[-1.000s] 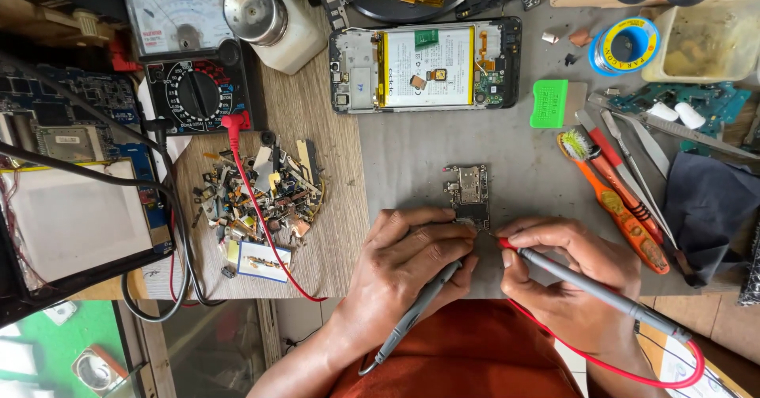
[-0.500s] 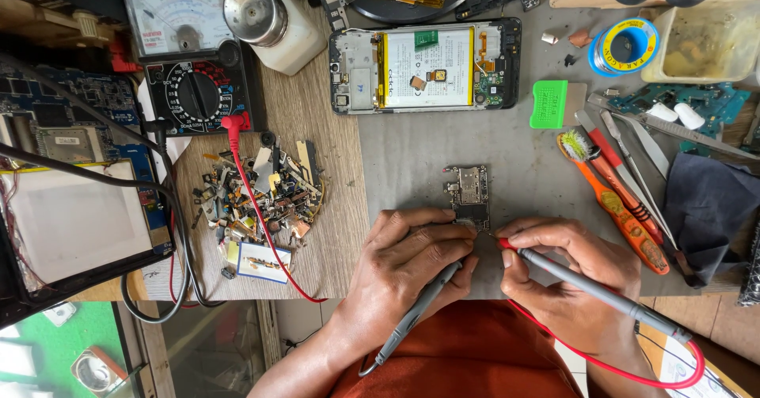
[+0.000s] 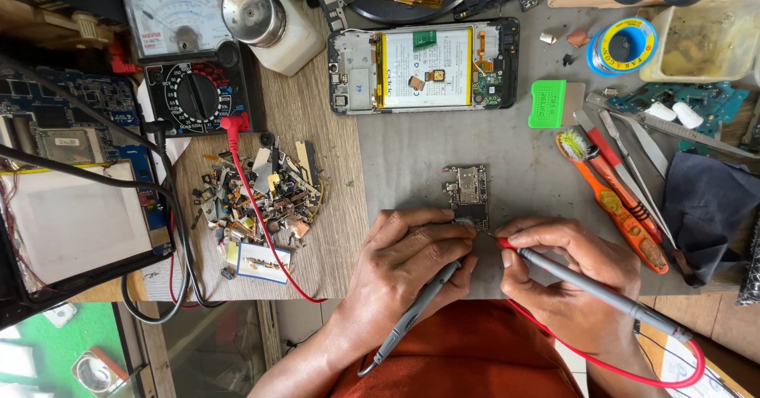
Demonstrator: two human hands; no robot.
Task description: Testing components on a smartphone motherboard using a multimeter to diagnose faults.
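- I see the small circuit board (image 3: 467, 194) lying on the grey mat (image 3: 412, 168), below the opened phone (image 3: 423, 65).
- My left hand (image 3: 412, 263) grips a grey probe (image 3: 412, 319) at the board's lower edge.
- My right hand (image 3: 566, 287) pinches the red-tipped probe (image 3: 594, 293) beside it.
- A scrap pile (image 3: 257, 192) sits left.

Toward the counter's far edge we see an opened phone (image 3: 423, 65) lying face down, with a solder spool (image 3: 623, 46) near the far right corner. A heap of scrap parts (image 3: 257, 188) sits on the left side. An orange toothbrush (image 3: 613, 204) lies along the right edge.
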